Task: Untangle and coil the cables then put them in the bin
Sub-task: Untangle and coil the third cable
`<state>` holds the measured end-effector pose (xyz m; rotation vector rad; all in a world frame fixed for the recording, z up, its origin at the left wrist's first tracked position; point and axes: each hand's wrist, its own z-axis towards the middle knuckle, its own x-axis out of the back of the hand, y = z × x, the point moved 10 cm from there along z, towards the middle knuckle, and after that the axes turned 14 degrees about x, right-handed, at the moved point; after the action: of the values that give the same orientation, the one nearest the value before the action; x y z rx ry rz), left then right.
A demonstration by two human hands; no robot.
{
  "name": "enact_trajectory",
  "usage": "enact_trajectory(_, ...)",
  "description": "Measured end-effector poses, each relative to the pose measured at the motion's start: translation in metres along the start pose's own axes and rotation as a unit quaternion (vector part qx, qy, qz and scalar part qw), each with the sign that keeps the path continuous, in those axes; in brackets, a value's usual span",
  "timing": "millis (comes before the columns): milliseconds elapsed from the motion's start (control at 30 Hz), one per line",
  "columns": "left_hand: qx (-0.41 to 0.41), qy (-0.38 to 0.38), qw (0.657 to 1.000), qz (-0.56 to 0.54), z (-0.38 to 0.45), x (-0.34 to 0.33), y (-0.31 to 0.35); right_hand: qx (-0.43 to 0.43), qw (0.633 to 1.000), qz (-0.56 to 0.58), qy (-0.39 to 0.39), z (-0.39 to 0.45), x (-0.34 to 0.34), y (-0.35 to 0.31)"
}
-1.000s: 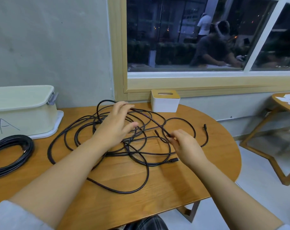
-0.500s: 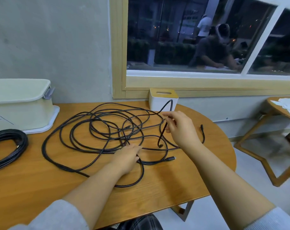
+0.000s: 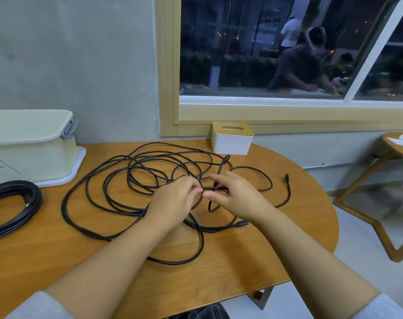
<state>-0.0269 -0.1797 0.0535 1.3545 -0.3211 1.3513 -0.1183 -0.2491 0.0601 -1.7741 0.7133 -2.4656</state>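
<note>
Mid-table, both hands met over tangle (image 3: 150, 180) of thin black cable, sprawled in loose overlapping loops across wood table (image 3: 253, 261). L hand (image 3: 173, 201) pinched a strand at fingertips; R hand (image 3: 237, 194) pinched same stretch just beside it, w/ a short end rising from R grip toward tissue box (image 3: 231, 140). Held close together prob. to work one crossing apart w/o dragging rest of pile. Looked like step in hand = untangling, not coiling yet. Two plug ends seen lying free: one near R forearm (image 3: 242, 224), one further R (image 3: 286, 176), apart from main loops. Matte, thin, limp enough to lie flat; likely to snag where loops cross. Already-coiled cable (image 3: 14, 203) sat at far L edge, just beside cream bin (image 3: 32, 143), lid on. Nothing seen in bin; inside hidden.
</note>
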Motion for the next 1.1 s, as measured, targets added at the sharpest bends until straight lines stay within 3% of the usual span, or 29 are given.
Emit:
enact_trajectory(100,0.015,0.025,0.997,-0.065,0.005,0.022,-0.001,0.031,0.999,-0.024,-0.013,0.007,-0.006,-0.013)
enact_trajectory(233,0.061,-0.127,0.961,-0.237,-0.002,-0.003,0.011,0.026,0.996,0.032,0.079,0.011,0.019,-0.017)
enact_trajectory(300,0.069,-0.148,0.955,-0.247,-0.005,-0.011,0.017,0.040,0.995,0.035,0.083,0.012,0.027,-0.022)
enact_trajectory(433,0.036,-0.085,0.976,-0.199,0.001,0.013,0.024,0.078,0.995,0.029,0.052,0.007,0.035,-0.036)
enact_trajectory(600,0.000,-0.062,0.996,-0.058,0.002,0.059,0.031,-0.008,0.994,-0.044,0.099,-0.001,0.061,-0.014)
enact_trajectory(833,-0.013,0.070,0.985,-0.160,0.006,0.158,0.028,-0.085,0.993,-0.067,0.044,-0.011,0.047,0.008)
enact_trajectory(1000,-0.038,0.095,0.978,-0.180,-0.007,0.188,0.040,0.009,0.994,0.072,0.083,-0.005,0.049,-0.051)
enact_trajectory(1100,-0.033,0.126,0.968,-0.213,-0.016,0.205,0.039,0.051,0.970,0.214,0.105,-0.009,0.048,-0.081)
